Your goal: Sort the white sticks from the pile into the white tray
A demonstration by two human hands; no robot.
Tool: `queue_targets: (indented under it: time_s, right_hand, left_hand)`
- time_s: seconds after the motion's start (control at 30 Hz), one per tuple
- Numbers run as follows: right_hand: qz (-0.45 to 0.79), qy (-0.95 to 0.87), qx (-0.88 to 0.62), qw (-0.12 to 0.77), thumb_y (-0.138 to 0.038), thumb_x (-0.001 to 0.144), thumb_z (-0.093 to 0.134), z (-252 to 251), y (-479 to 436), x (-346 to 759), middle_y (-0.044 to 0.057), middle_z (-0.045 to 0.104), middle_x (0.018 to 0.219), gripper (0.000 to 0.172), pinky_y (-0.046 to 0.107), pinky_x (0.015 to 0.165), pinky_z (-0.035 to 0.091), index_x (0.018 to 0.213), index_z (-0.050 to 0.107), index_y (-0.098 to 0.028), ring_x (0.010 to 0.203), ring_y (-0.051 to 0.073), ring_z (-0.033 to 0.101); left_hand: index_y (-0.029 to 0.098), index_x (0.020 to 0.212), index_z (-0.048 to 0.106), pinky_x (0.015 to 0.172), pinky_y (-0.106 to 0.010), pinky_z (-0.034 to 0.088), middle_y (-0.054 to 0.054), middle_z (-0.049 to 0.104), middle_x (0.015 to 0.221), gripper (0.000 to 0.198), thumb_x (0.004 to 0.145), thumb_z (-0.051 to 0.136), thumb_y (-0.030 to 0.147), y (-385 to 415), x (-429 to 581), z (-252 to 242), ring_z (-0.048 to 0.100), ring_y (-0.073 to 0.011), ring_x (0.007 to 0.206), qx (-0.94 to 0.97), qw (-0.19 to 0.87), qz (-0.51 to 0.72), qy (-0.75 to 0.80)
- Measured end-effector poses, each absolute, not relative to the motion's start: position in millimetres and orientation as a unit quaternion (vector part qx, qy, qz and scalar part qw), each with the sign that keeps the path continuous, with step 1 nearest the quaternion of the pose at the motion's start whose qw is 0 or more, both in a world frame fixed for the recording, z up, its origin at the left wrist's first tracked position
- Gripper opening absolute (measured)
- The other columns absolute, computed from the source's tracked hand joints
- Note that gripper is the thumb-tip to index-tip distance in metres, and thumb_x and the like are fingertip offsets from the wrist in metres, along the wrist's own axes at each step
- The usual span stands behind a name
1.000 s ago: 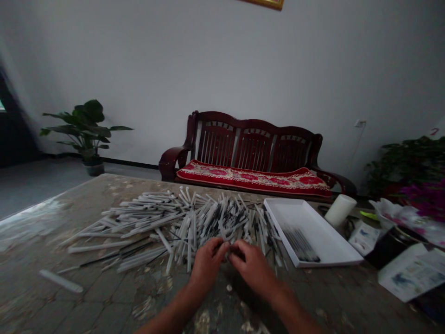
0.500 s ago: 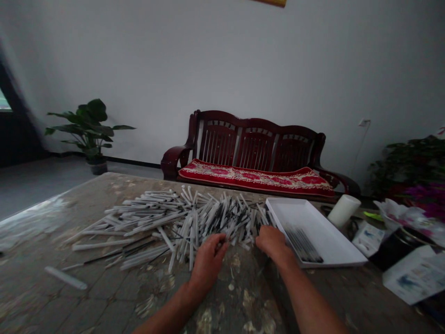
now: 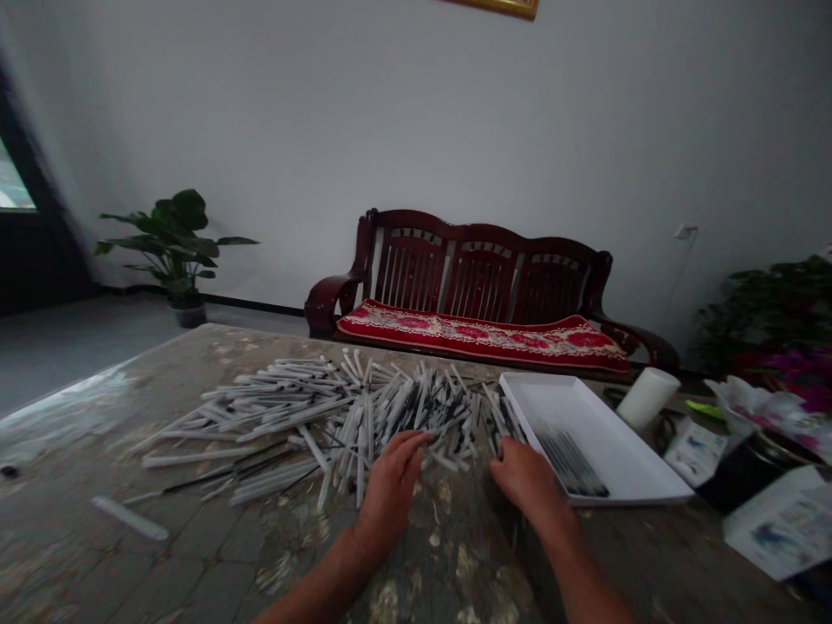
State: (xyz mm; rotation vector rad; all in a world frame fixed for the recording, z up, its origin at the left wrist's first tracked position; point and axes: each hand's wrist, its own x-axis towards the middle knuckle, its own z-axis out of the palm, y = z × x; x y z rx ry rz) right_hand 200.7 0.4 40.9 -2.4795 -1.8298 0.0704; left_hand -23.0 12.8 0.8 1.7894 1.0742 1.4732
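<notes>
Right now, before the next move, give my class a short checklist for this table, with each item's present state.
1. Left hand empty: ok, nothing visibly held; its fingers lie at the edge of the heap of slim white-and-black sticks.
2. Right hand empty: ok, nothing visibly held.
3. Right hand apart from the white rectangular tray: cannot tell; it is very close to the rim.
4. Thin dark sticks in the tray lying side by side: ok.
5. All pieces in the heap: not ok; a loose white strip lies apart on the mottled tabletop.
</notes>
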Motion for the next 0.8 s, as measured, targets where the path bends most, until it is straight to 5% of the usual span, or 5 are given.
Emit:
queue_targets:
  time_s: [0.27, 0.43, 0.8]
  right_hand:
    - [0.260, -0.574, -0.657, 0.414, -0.039, 0.077, 0.049, 13, -13, 180, 0.002, 0.066, 0.070, 0.023, 0.026, 0.059, 0.046, 0.087, 0.060, -0.022, 0.064, 0.018, 0.063]
    - [0.392, -0.508, -0.602, 0.476, -0.044, 0.070, 0.055, 21, -20, 177, -0.002, 0.057, 0.059, 0.030, 0.026, 0.051, 0.044, 0.086, 0.064, -0.020, 0.053, 0.016, 0.055]
    - [0.404, -0.464, -0.572, 0.543, -0.039, 0.065, 0.064, 28, -25, 188, -0.005, 0.049, 0.049, 0.024, 0.023, 0.046, 0.036, 0.076, 0.066, -0.018, 0.048, 0.013, 0.046]
  left_hand:
    - [0.016, 0.087, 0.068, 0.064, -0.029, 0.050, -0.001, 0.068, 0.066, 0.036, 0.063, 0.073, 0.043, 33, -38, 6, 0.066, -0.0187, 0.066, 0.405, 0.437, 0.628, 0.500]
    - [0.016, 0.084, 0.066, 0.065, -0.028, 0.049, 0.000, 0.067, 0.068, 0.034, 0.062, 0.073, 0.040, 37, -46, 13, 0.064, -0.0162, 0.066, 0.358, 0.441, 0.665, 0.485]
    - [0.017, 0.084, 0.066, 0.065, -0.028, 0.050, 0.000, 0.066, 0.065, 0.032, 0.063, 0.074, 0.040, 34, -42, 13, 0.064, -0.0179, 0.066, 0.354, 0.445, 0.673, 0.473]
